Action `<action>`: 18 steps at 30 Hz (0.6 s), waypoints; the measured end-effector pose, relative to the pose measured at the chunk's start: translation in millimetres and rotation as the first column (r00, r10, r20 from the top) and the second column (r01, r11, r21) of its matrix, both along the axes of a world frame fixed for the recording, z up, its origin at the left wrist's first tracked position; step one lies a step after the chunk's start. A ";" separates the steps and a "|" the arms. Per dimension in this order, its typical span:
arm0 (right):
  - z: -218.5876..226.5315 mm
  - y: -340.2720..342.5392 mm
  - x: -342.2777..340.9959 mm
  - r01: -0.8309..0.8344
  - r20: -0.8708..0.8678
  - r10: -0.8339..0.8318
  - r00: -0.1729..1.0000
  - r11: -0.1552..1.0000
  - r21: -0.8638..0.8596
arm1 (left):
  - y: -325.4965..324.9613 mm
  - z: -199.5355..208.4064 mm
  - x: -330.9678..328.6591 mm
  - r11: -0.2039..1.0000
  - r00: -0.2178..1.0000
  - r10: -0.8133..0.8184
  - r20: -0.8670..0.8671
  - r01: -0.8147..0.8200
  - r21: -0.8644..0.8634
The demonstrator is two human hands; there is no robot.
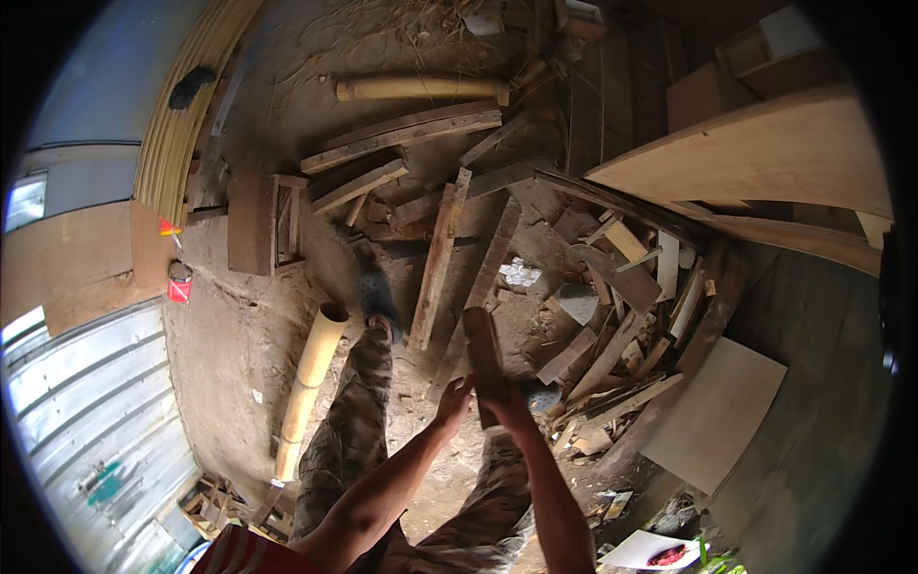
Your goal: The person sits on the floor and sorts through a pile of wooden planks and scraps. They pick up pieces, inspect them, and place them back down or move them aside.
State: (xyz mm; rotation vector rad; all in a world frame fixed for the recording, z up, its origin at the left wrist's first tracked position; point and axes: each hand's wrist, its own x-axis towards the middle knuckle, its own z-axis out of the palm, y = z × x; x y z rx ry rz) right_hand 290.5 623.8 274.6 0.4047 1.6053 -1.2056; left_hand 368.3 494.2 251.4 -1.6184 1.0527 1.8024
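A short, dark brown wooden board [484, 349] is held upright-looking in front of me, its long side pointing away from my body. My right hand [508, 409] is closed round its near right part. On the opposite edge, my left hand [455, 402] pinches the board's left side; its fingertips are partly hidden. Beneath and beyond the board lie long wooden beams [441, 263] on the dirt floor.
A cut bamboo pole [311, 392] lies left of my leg, and another bamboo piece [421, 89] lies farther off. Scrap wood [622, 335] is heaped at the right, near a plywood sheet [712, 411]. A red can [179, 284] stands by the left wall.
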 end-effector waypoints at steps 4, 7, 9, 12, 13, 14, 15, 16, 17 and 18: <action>-29.5 -78.6 -79.9 -0.034 0.055 0.024 0.998 0.983 0.180 | -81.3 22.1 -28.5 0.994 0.994 -0.110 -0.002 0.110 0.008; -70.9 -120.1 -130.0 0.064 -0.085 -0.044 0.995 0.966 0.252 | -166.7 41.7 -60.3 0.982 0.984 -0.177 -0.035 0.178 0.060; -90.9 -148.0 -166.2 0.016 -0.305 0.101 0.947 0.933 0.359 | -221.9 31.8 -67.0 0.979 0.977 -0.203 -0.066 0.202 -0.016; -82.3 -181.5 -219.0 -0.050 -0.352 0.281 0.893 0.839 0.542 | -298.0 23.6 -82.1 0.981 0.980 -0.173 -0.097 0.163 -0.102; -82.2 -190.4 -230.7 -0.008 -0.369 0.275 0.888 0.811 0.584 | -318.8 20.9 -90.2 0.975 0.977 -0.191 -0.094 0.178 -0.133; -82.1 -196.9 -234.3 0.027 -0.417 0.361 0.835 0.729 0.684 | -336.3 23.8 -97.9 0.973 0.976 -0.198 -0.094 0.184 -0.137; -81.5 -202.2 -236.7 0.075 -0.446 0.448 0.775 0.635 0.769 | -349.1 26.2 -107.3 0.971 0.974 -0.206 -0.095 0.192 -0.140; -81.2 -210.3 -237.2 0.130 -0.456 0.538 0.709 0.536 0.834 | -359.4 27.1 -114.8 0.969 0.973 -0.209 -0.100 0.192 -0.154; -79.9 -217.1 -231.1 0.061 -0.395 0.536 0.746 0.536 0.842 | -366.9 27.0 -115.9 0.973 0.973 -0.202 -0.112 0.186 -0.139; -76.1 -221.8 -218.3 -0.007 -0.333 0.534 0.778 0.536 0.844 | -371.2 27.0 -117.6 0.976 0.973 -0.195 -0.125 0.180 -0.124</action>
